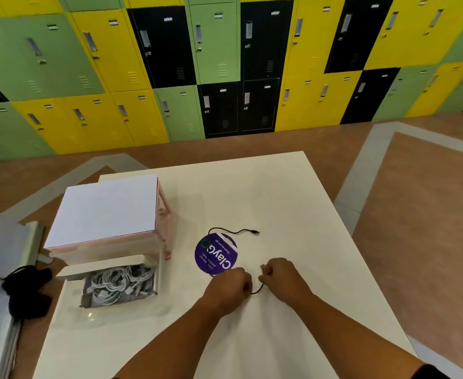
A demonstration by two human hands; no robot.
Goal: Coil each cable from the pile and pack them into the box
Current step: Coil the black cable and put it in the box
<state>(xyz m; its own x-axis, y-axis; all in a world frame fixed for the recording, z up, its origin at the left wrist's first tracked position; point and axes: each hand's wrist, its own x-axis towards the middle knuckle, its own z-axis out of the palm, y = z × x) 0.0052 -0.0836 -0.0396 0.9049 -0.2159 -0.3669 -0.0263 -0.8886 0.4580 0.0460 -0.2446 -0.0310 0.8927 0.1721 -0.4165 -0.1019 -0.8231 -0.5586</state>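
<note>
A thin black cable lies on the white table, running around a round purple sticker; its far plug rests near the middle of the table. My left hand grips the cable near its near end. My right hand pinches the same cable just below its plug, which sticks up above the fingers. A short loop of cable hangs between the two hands. To the left stands an open white box holding several coiled white cables.
The box's raised lid stands behind the opening at the table's left. A black object lies on a bench left of the table. Coloured lockers line the far wall beyond a brown floor.
</note>
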